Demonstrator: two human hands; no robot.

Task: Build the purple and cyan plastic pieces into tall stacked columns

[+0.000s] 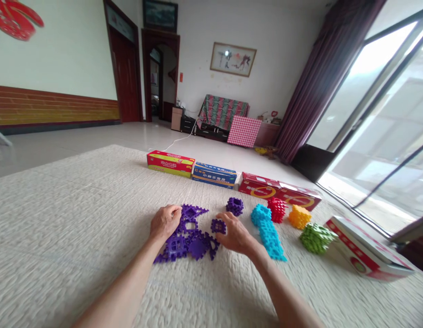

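Flat purple interlocking pieces (198,246) lie together on the pale textured cover, some with open square frames, one round and solid, others pointed. My left hand (166,222) is curled at their upper left edge; its fingertips are partly hidden, so I cannot make out what they pinch. Between the thumb and fingers of my right hand (236,233) is a small square purple building piece (218,226) with a windowed middle. Just beyond that hand stands a purple cube (234,206) built of similar pieces.
Right of my hands are linked light-blue pieces (271,239), a red cube (276,210), a yellow cube (299,217) and a green cube (317,238). A red-and-yellow box (170,164), a blue box (214,175) and dark red boxes (259,185) line the back. A white-and-red box (368,250) lies at right.
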